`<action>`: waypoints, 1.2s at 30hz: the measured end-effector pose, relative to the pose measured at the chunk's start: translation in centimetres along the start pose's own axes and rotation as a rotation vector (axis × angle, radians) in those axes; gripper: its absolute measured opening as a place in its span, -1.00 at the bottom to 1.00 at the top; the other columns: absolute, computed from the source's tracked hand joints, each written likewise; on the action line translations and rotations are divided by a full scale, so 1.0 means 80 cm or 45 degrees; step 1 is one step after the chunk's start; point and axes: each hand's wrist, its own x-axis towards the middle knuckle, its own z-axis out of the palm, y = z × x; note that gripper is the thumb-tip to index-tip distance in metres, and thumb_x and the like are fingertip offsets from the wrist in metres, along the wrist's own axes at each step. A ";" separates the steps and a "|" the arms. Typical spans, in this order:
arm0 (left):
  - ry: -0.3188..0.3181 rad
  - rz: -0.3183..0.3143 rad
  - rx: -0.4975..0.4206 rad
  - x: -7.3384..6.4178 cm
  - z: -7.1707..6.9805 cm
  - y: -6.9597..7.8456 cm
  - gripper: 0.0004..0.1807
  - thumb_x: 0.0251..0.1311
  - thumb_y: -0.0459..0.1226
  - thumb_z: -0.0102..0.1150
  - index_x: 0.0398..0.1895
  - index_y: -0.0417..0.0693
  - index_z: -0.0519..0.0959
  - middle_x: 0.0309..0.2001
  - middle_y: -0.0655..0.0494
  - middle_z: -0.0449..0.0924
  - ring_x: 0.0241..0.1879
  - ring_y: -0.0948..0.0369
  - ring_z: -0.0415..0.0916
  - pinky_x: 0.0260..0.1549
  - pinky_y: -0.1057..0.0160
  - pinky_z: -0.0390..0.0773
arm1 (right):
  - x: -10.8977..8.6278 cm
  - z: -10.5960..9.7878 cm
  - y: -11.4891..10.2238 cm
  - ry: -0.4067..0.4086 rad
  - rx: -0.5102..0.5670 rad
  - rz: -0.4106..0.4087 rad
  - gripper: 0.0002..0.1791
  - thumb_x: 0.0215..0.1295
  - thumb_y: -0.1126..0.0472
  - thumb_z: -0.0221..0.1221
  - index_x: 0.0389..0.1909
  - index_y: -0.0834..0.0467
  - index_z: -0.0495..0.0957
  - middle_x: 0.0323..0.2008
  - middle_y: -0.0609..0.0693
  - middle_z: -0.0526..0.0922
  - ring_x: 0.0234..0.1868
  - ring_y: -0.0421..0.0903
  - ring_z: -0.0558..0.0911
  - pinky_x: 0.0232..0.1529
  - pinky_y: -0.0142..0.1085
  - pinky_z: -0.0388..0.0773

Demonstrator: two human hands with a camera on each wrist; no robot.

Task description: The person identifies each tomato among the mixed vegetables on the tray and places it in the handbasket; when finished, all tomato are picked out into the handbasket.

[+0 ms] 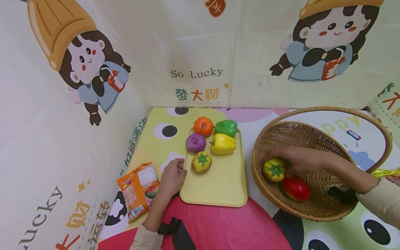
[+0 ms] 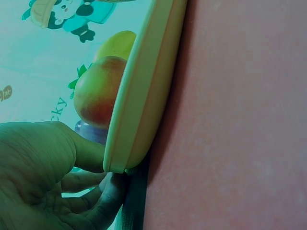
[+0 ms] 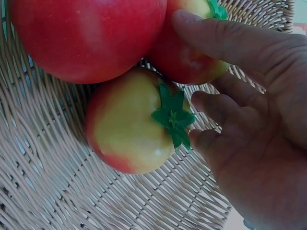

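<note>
My left hand (image 1: 173, 177) pinches the left rim of a pale yellow tray (image 1: 215, 187), thumb above and fingers below. On the tray are a yellow-red toy tomato (image 1: 201, 162), a purple onion (image 1: 196, 142), a yellow bell pepper (image 1: 223, 144), a green bell pepper (image 1: 226, 128) and an orange pumpkin (image 1: 203, 126). Reaching into a wicker basket (image 1: 331, 212), my right hand (image 1: 304, 160) has its thumb and fingers around a toy tomato (image 1: 274, 170). Another toy tomato (image 3: 134, 122) lies beneath this hand, mostly hidden in the head view. Beside them sits a glossy red fruit (image 1: 297, 188).
An orange snack packet (image 1: 139, 191) lies left of my left forearm. The basket's tall handle (image 1: 325, 109) arches over its far side. Part of a yellow packet (image 1: 387, 173) shows at the right edge. A printed cloth wall (image 1: 250, 90) stands behind the table.
</note>
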 end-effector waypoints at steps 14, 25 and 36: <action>0.006 -0.007 0.015 0.000 0.000 0.000 -0.63 0.18 -0.39 0.24 0.08 -0.23 0.55 -0.28 0.09 0.50 -0.30 0.21 0.54 -0.22 0.14 0.55 | -0.011 -0.009 -0.015 0.040 -0.034 0.046 -0.25 0.00 0.33 0.44 0.24 -0.20 0.49 0.11 -0.26 0.51 0.10 -0.14 0.48 0.05 -0.07 0.52; 0.001 -0.019 -0.008 -0.001 -0.001 0.000 -0.62 0.19 -0.39 0.24 0.10 -0.25 0.55 -0.27 0.07 0.50 -0.30 0.20 0.53 -0.22 0.14 0.55 | -0.045 -0.021 -0.064 0.380 -0.124 0.070 -0.36 0.14 -0.21 0.35 0.26 -0.23 0.46 0.16 -0.19 0.53 0.05 -0.11 0.55 -0.09 -0.12 0.61; 0.000 -0.006 -0.014 -0.001 -0.001 0.000 -0.62 0.19 -0.39 0.23 0.10 -0.24 0.55 -0.26 0.07 0.51 -0.30 0.21 0.54 -0.22 0.14 0.55 | -0.061 -0.002 -0.115 0.564 -0.148 0.059 -0.22 0.06 -0.28 0.37 0.34 -0.24 0.38 0.22 -0.22 0.48 0.10 -0.18 0.50 -0.08 -0.13 0.60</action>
